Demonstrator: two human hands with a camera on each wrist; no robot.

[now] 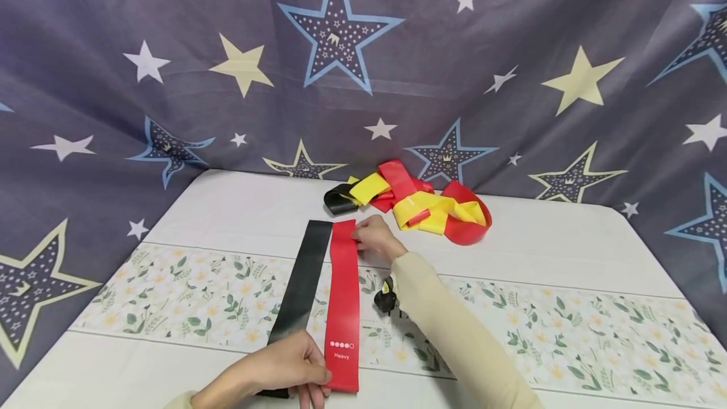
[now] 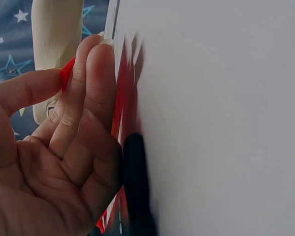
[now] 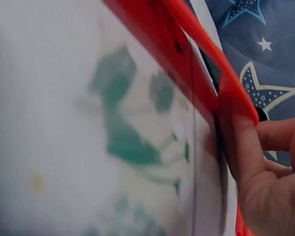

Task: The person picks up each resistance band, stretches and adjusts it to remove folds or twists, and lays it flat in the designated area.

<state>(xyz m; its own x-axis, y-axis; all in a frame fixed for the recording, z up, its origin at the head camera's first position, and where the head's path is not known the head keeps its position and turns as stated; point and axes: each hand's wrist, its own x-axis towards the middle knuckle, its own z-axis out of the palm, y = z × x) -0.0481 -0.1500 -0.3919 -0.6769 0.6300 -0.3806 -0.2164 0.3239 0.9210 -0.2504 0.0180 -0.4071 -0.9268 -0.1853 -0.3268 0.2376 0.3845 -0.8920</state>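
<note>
So we had the red band (image 1: 343,295) stretched out lengthwise on the white table (image 1: 227,207), its long axis running almost straight away from us, the "Heavy" print at the near end. What mattered most was how the two grips sat on it: pretty much corner to corner. Our left hand (image 1: 284,365) had the near end by its left edge, so the band lay off to that hand's right; our right hand (image 1: 377,237) had the far end by its right edge, so the band lay to that hand's left.

Left grip was a pinch, thumb and fingertips closed down to the thickness of the band, with a sliver of red showing between them in the left wrist view. Right one looked like a pinch on the edge too, though we couldn't tell if a finger went inside the loop.

The black band (image 1: 301,283) slanted along just left of the red, nearest it at the far end, and our left hand crossed over its near end. Couldn't tell if they touched.
</note>
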